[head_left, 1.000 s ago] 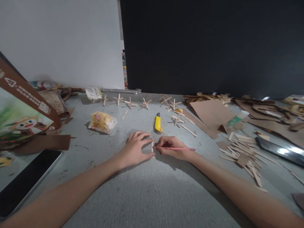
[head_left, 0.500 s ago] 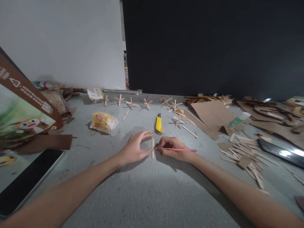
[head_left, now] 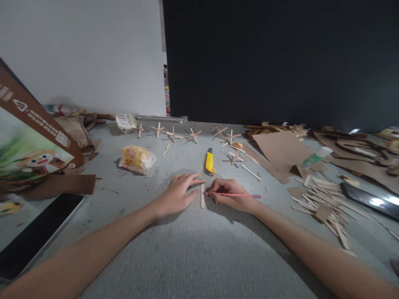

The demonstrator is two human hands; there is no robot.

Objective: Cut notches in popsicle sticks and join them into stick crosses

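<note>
On the grey table before me lies one flat wooden craft stick [head_left: 202, 196], pointing away from me. My left hand [head_left: 181, 193] is beside it on the left, fingers apart, with the fingertips over the stick's far end. A red pencil [head_left: 238, 194] is pinched in my right hand [head_left: 229, 194], and its tip is at the stick's right edge. Just beyond my hands a yellow box cutter [head_left: 209, 162] rests on the table. Several crossed-stick pieces [head_left: 193, 136] stand in a row farther back.
At right are a heap of loose craft sticks [head_left: 327, 203], a glue stick [head_left: 317, 157], brown cardboard [head_left: 280, 151] and a dark phone-like device [head_left: 370, 200]. To the left are a black-screened phone [head_left: 37, 236], a printed carton [head_left: 37, 137] and a yellow plastic packet [head_left: 136, 159].
My left thumb has come off the craft stick and its fingertips now reach over the far end. The right hand keeps the pencil at about the same place. The view has shifted slightly.
</note>
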